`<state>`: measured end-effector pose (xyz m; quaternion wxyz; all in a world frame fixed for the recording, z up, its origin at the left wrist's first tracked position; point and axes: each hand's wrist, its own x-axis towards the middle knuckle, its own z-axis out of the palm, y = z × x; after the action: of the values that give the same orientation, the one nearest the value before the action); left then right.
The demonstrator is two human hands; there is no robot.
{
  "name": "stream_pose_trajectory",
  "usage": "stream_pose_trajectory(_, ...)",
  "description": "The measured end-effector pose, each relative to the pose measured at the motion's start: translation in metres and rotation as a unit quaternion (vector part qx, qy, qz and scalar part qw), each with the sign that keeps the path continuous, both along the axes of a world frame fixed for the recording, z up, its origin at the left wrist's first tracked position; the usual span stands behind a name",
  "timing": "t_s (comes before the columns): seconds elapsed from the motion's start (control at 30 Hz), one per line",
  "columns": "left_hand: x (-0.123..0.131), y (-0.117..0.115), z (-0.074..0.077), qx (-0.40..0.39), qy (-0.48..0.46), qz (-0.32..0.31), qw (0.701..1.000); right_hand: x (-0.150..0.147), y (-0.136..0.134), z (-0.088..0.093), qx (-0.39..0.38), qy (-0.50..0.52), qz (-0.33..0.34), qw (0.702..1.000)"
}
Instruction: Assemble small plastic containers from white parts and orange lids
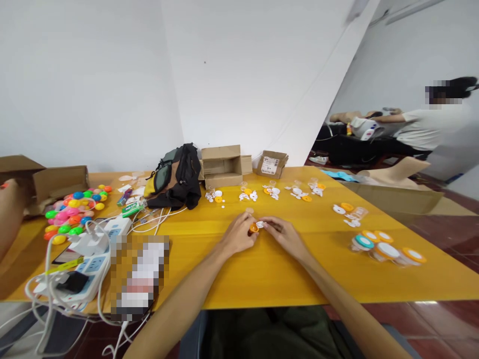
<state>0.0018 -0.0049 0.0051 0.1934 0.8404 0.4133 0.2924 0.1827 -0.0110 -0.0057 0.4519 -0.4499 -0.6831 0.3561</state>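
Note:
Over the middle of the yellow table (224,279), my left hand (239,234) is closed around an orange plastic part (254,228) that looks like a small cup or cap. Close beside it, my right hand (282,234) pinches a small white part with holes (261,225) against or just next to the orange one; whether the two are joined I cannot tell. Just beyond my left hand lies a clear round piece (249,211). Farther back are small groups of white, orange and clear parts, such as an orange ring (307,198) and a white disc (275,191).
Several lidded clear containers (387,251) stand at the right. Along the back are a backpack (179,177) and cardboard boxes (223,167). At left lie colourful plastic balls (71,214), power strips (90,264) with cables and a blurred phone (140,279). Another person's arm (9,214) enters at left; a person (434,122) sits far right.

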Motion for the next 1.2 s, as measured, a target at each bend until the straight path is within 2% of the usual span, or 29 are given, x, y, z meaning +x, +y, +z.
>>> stream_pose_trajectory(0.33, 0.0, 0.0022, -0.0029, -0.005, -0.014, -0.002, 1.0, 0.0033, 0.0017, -0.0048, 0.007, -0.017, -0.006, 1.0)
stream_pose_trajectory(0.63, 0.0, 0.0047, -0.0042, -0.024, -0.023, 0.01, 0.999, 0.0029, -0.0012, -0.0002, 0.071, -0.076, -0.001, 0.995)
stream_pose_trajectory(0.93, 0.0011, 0.0069, -0.0061, -0.031, -0.056, 0.006, 0.998, 0.0017, -0.0013, -0.0012, 0.038, -0.061, 0.001, 0.997)
stream_pose_trajectory(1.2, 0.0005, 0.0065, -0.0018, -0.038, -0.052, 0.006, 0.998, -0.0041, -0.0031, 0.0011, 0.059, -0.056, 0.015, 0.997)
